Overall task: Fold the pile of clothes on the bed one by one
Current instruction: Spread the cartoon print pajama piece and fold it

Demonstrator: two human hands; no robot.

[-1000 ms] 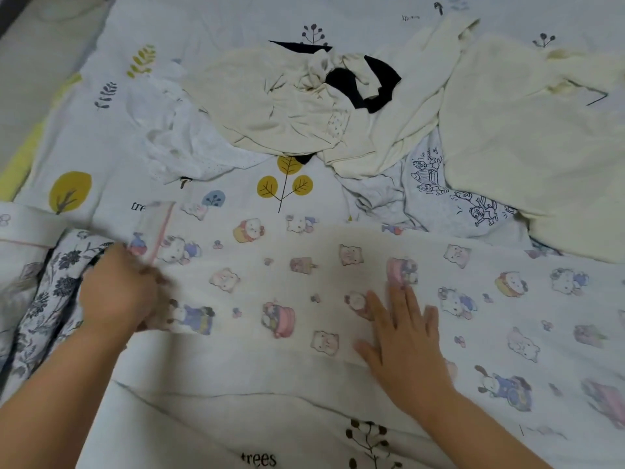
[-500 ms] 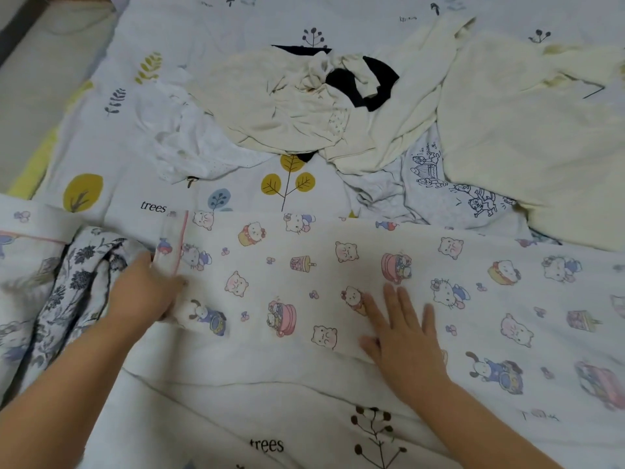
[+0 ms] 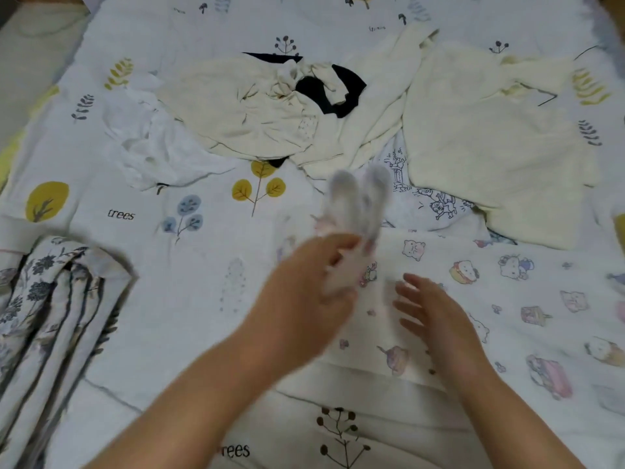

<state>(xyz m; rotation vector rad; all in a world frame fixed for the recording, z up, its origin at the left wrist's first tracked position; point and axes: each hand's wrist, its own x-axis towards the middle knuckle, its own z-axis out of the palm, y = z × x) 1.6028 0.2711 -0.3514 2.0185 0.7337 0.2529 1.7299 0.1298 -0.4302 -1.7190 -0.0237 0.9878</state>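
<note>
A white garment printed with cartoon animals point(image 3: 507, 299) lies flat across the right half of the bed in front of me. My left hand point(image 3: 304, 289) grips its left end, lifted and blurred in the air point(image 3: 358, 204), over the middle of the garment. My right hand point(image 3: 429, 313) hovers open just above the cloth, fingers spread. Behind lies the unfolded pile: a cream garment point(image 3: 257, 106) over a black one point(image 3: 341, 93), a white one point(image 3: 152, 147) and a line-drawing print point(image 3: 429, 198).
A folded dark-floral garment point(image 3: 50, 309) lies at the left edge. A large cream cloth point(image 3: 490, 137) is spread at the back right. The bedsheet point(image 3: 189, 265) has tree prints. The floor shows at the far left.
My left hand has lifted the garment's left end and swung it rightward over the middle. My right hand has risen off the cloth and shifted right.
</note>
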